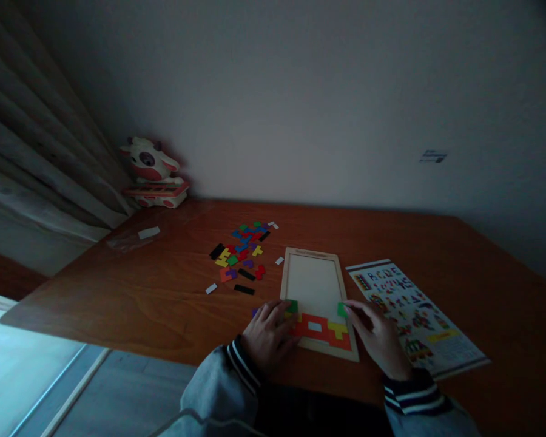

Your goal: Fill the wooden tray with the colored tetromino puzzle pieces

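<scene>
The left hand (269, 332) rests palm down on the lower left edge of the wooden puzzle tray (316, 261), its fingers bent and their tips touching a green block (292, 306) that sits at the tray's left wall; whether it pinches the block or only presses it, the view is too dark to tell. The right hand (378, 337) lies at the tray's lower right edge, fingers curled toward a second green block (341, 309) at the right wall, fingertips on it, the grip likewise unclear. Inside the tray, the bottom rows are filled with orange-red pieces (316, 332), a yellow piece (337, 329) and a small white piece (315, 326); the upper part of the tray is bare pale wood. To the left of the tray, well apart from the hands, a heap of loose coloured blocks (242, 250) lies scattered on the brown wooden table (141, 297), with a few black and white bars around it. Just right of the tray, beside the right hand, lies a printed pattern sheet (418, 315). At the table's far left corner stands a white and red cow toy (153, 172) against the wall, beside a curtain (36, 152). Both wrists wear grey sleeves with striped cuffs (243, 364).
</scene>
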Tool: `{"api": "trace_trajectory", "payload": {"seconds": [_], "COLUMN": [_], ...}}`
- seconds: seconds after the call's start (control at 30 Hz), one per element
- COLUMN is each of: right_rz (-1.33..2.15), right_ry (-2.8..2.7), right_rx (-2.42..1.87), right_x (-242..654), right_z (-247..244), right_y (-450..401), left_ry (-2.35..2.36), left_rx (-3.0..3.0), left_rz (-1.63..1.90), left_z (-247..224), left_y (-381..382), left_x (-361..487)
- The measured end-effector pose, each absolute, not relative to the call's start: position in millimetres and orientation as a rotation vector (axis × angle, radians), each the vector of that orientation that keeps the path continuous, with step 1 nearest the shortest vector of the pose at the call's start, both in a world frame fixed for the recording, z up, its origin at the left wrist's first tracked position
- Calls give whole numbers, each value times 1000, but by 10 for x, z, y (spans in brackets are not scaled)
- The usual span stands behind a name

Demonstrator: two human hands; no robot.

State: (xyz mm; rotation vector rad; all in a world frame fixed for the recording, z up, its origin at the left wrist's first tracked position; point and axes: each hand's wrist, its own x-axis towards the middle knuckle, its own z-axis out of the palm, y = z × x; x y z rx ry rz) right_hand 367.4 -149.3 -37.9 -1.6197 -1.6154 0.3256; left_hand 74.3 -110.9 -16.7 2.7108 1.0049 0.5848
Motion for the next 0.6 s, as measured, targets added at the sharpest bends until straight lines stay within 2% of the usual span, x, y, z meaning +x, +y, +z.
{"api": "trace_trajectory", "payload": {"seconds": [0.6], "right_rz": [257], "right_ry": [-1839], "right_rx": [-1578], "right_x": [3618], "right_z": [-303], "right_y": [-1479], "left_ry": [983], "left_rx": [2731], "left_rz": [709], "left_z": [-186], "left_y": [-1085], "left_x": [763]}}
